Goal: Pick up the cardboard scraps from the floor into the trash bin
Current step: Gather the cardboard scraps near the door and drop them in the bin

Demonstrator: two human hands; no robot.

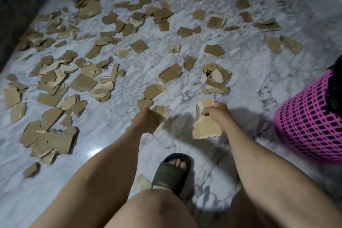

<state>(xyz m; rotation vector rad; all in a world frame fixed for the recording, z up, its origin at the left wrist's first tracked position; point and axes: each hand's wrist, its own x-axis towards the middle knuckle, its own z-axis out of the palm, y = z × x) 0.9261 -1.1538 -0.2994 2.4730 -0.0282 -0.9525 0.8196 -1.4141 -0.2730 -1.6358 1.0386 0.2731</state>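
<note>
A: Hands?
B: The left hand [146, 119] grips a small scrap [161, 114]; the right hand [215, 112] clutches a stack of scraps [204, 126]. The pink bin [307, 126] stands right.
A: Beyond?
B: Cardboard scraps [92, 72] litter the marble floor [249, 72]; one printed piece [211, 73] shows "348".

Matt cardboard scraps [139, 46] on glossy marble floor [249, 72] (pink plastic bin [305, 126]).
</note>
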